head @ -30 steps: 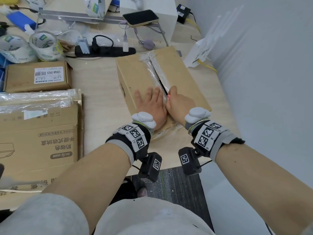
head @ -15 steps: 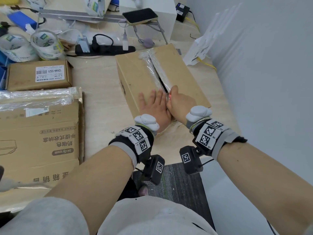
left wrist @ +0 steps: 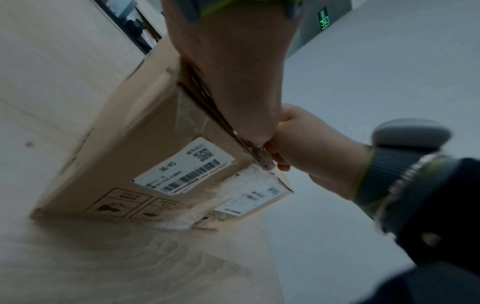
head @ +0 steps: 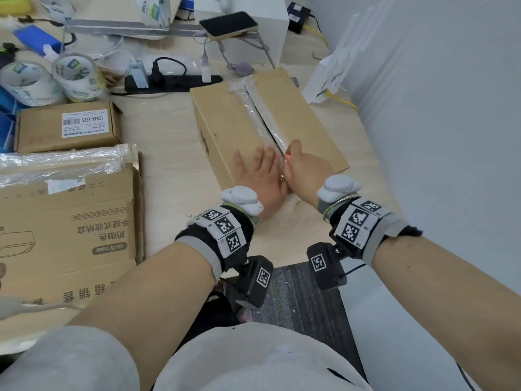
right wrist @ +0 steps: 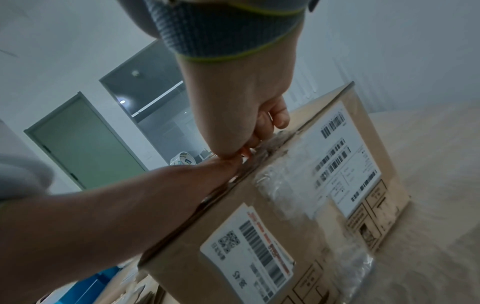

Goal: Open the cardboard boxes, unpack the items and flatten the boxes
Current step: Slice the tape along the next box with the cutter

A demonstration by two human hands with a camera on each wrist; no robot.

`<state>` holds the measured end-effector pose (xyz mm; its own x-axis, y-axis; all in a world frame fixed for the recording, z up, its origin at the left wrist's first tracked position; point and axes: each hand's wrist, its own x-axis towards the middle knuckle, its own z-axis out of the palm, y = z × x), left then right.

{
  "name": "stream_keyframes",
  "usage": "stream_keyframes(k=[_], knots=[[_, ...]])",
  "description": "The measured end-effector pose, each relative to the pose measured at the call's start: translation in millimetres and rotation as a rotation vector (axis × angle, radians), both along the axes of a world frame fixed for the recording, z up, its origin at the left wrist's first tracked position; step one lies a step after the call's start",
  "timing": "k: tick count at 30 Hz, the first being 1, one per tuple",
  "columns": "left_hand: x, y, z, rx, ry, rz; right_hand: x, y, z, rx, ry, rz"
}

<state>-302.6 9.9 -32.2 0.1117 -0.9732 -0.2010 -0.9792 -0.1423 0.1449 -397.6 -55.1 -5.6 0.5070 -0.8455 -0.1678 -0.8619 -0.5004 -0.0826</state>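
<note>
box [head: 253,119] sits at the desk's [head: 169,170] near-right edge, taped seam facing up, labels on its near end. left hand [head: 260,173] lies flat, fingers spread wide, pressing the top left of the seam. right hand [head: 306,167] is curled just beside it, holding something small at the tape [head: 253,108]; what it is cannot be told.

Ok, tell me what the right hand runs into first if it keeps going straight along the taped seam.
Probably nothing solid soon: the right hand points along the cardboard box seam, only clear tape ahead. Past the far edge, the power strip is likeliest.
</note>
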Motion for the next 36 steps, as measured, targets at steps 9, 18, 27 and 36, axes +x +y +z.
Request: stream_keyframes(k=[9, 18, 27, 36], knots=[[-0.7, 4.4, -1.7, 0.059, -0.015, -0.076, 1.1, 4.6, 5.8, 0.026, 0.068, -0.029], [-4.7, 2.7, -8.6, 0.032, -0.077, -0.060, -14.5, 14.6, 4.4, 0.046, -0.019, -0.042], [-21.5, 11.7, -6.7, 0.025, -0.078, -0.001, -26.1, 24.3, -1.8, 0.031, -0.150, -0.008], [-23.3, 11.3, -13.7, -0.009, -0.114, 0.004, -34.5, 28.0, 3.9, 0.065, -0.131, -0.007]])
